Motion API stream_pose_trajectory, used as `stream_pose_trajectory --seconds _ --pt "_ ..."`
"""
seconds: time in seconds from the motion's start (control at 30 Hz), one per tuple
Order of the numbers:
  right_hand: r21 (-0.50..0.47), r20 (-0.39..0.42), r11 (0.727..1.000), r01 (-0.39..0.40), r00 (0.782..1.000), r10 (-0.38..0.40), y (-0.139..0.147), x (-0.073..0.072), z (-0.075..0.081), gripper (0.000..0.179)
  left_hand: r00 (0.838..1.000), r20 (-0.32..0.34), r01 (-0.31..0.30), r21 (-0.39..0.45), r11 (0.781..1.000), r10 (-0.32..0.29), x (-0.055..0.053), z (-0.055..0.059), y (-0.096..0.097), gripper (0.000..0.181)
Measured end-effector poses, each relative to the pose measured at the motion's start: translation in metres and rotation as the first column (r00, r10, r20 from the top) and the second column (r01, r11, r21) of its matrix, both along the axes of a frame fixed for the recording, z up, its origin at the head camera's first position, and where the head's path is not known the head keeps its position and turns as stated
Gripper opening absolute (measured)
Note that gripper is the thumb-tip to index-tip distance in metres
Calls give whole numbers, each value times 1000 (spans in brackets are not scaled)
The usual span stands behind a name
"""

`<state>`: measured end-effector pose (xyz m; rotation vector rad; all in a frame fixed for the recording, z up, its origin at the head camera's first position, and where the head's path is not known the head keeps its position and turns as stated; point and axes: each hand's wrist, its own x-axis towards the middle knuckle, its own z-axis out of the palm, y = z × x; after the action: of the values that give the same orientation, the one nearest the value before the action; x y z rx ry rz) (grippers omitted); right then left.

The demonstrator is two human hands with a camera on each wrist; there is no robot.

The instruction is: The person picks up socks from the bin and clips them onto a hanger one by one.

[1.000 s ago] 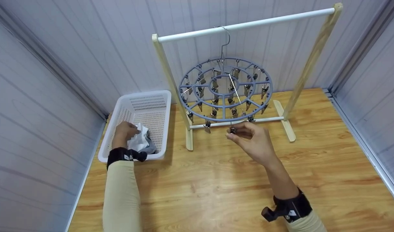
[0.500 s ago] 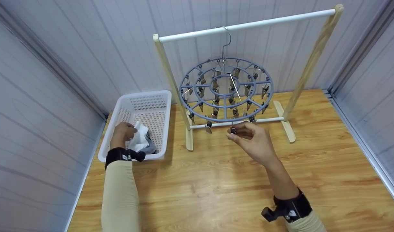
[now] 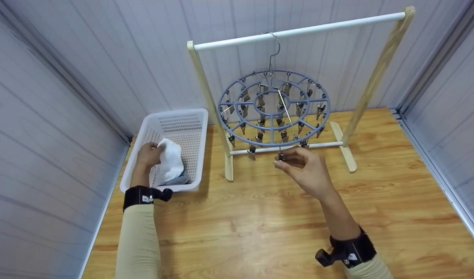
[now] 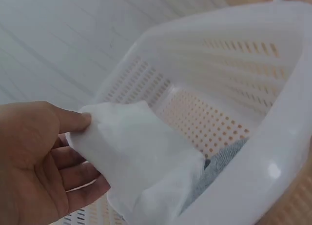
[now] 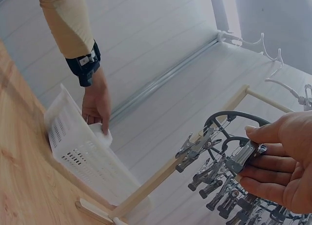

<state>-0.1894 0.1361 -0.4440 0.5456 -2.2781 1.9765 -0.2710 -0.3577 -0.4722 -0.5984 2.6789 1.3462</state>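
Observation:
My left hand [image 3: 147, 155] pinches the edge of a white sock [image 4: 141, 152] between thumb and fingers, inside the white basket [image 3: 203, 155]. The sock is partly lifted, and its lower end rests on a grey ribbed fabric piece [image 4: 217, 166] in the basket. My right hand [image 3: 308, 170] pinches a metal clip [image 5: 243, 155] between thumb and fingers, at the front rim of the round grey-blue clip hanger [image 3: 271, 135]. In the right wrist view the thumb lies on top of that clip and the fingers beneath it. Whether its mouth is parted cannot be told.
The hanger hooks over the white bar [image 3: 337, 27] of a wooden stand [image 3: 370, 85]. Several other metal clips [image 5: 212, 186] dangle from its rings. The stand's foot [image 3: 229, 166] is just right of the basket. Wood-patterned flooring [image 3: 237, 224] lies in front, with panelled walls [image 3: 143, 58] around.
My left hand has drawn the white sock slightly up and back, so more of it shows spread out over the grey piece. My right hand stays on the clip.

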Motion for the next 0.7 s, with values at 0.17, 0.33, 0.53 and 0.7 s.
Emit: stream_pose_trajectory --seconds 0.17,0.33,0.53,0.7 --pt "-15 -7 1000 -14 1000 14 0 0 0 29 992 -123 -7 132 991 23 7 9 10 40" --pt "-17 -4 1000 -18 1000 18 1 0 -1 34 969 -247 4 91 996 18 13 23 25 38" --pt "-2 10 1000 -10 1000 10 1 0 -1 33 913 -408 28 41 999 -9 22 45 44 33" --pt "-2 22 1000 -12 1000 12 1 0 -1 34 857 -515 73 80 994 -21 33 66 63 32"
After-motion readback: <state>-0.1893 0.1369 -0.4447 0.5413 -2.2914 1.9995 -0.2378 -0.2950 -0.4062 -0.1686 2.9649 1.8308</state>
